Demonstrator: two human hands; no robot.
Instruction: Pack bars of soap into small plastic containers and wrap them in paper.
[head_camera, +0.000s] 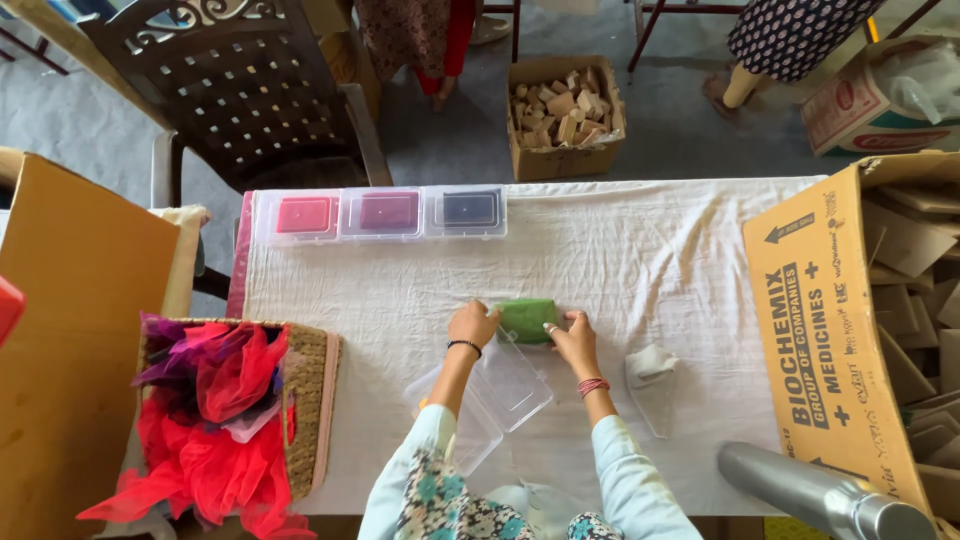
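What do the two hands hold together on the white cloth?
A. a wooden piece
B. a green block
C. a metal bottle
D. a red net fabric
B: the left hand and the right hand grip the two ends of a green block above an open clear plastic box.

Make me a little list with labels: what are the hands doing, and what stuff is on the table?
left hand: on the left end of the green bundle
right hand: on the right end of the green bundle
under the hands: open clear plastic box
far edge of table: three clear boxes in a row, holding red, purple and dark blue
left side: woven basket with red and purple net fabric
right of the hands: small white cloth
table cover: white cloth
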